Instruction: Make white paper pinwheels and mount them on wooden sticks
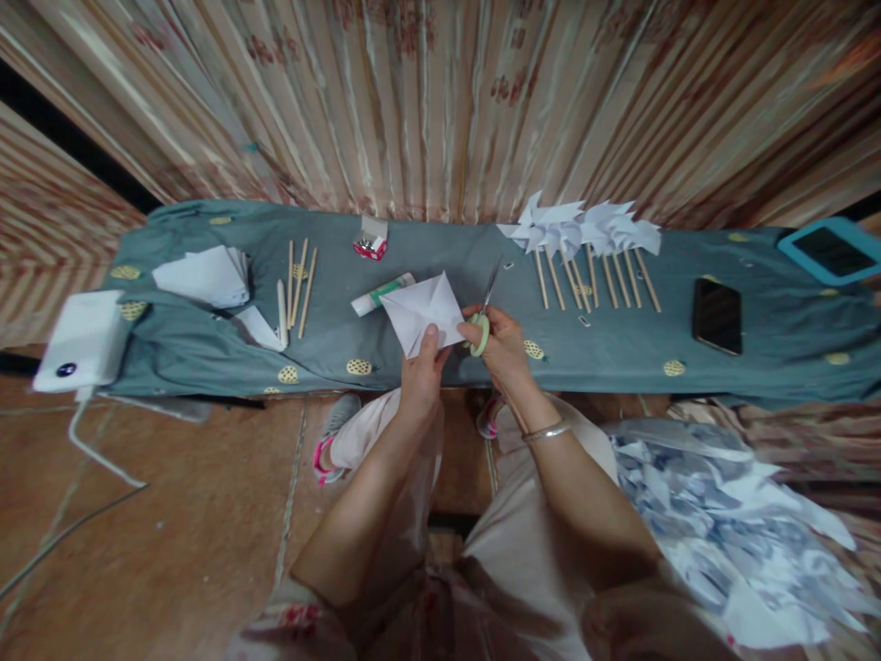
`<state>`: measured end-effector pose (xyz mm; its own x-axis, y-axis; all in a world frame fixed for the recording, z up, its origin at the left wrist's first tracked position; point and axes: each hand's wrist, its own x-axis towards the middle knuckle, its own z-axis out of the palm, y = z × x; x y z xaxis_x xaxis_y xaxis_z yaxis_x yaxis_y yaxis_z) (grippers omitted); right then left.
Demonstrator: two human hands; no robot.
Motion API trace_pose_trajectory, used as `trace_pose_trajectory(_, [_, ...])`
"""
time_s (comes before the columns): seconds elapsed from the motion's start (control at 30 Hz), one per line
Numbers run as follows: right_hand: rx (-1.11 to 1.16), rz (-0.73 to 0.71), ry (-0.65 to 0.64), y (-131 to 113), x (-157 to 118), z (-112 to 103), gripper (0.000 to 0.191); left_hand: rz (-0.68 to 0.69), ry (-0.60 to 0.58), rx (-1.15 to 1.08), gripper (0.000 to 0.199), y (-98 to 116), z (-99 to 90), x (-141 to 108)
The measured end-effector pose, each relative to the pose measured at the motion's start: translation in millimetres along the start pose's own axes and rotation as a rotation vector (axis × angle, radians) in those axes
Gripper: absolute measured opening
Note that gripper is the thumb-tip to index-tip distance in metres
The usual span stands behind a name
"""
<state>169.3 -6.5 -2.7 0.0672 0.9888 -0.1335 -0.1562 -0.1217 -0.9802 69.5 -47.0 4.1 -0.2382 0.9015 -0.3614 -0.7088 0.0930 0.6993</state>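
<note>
White paper square (413,308) pinched by left grip (421,372) above cloth-covered surface (619,353), scissors (484,335) clasped by right grip (507,347), tube (366,303) partly hidden by the square, pinwheels (585,228) laid at right, sticks (307,294) and paper stack (213,277) at left.

worktop (619,353) draped in green pineapple-print cloth (440,252) | left: paper stack (206,277), loose paper piece (258,328), pale sticks (307,294) | middle: small open box (370,240), tube (367,304) | right: paper pinwheels (585,228), phone (717,315), blue-framed tablet (830,250)
</note>
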Motion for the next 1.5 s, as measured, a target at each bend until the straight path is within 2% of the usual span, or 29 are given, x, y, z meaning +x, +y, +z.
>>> trace_pose_trajectory(0.23, [-0.019,0.003,-0.027,3,-2,3,0.037,0.031,0.016,-0.009,0.033,5,-2.6,7])
trace_pose_trajectory(0.6, [-0.022,0.028,-0.075,2,-5,4,0.041,0.026,0.1,-0.073,0.029,13,-1.6,14])
trace_pose_trajectory(0.97, [-0.058,0.037,-0.167,-4,-8,0,0.046,0.043,0.101,-0.094,0.029,27,-2.9,21])
trace_pose_trajectory(1.3, [-0.164,0.184,-0.481,-18,-18,-14,0.05,0.087,0.025,-0.06,0.035,40,-16.3,33])
trace_pose_trajectory(1.5, [-0.217,0.276,-0.599,-24,-23,-18,0.052,0.081,0.028,-0.073,0.032,47,-17.4,36])
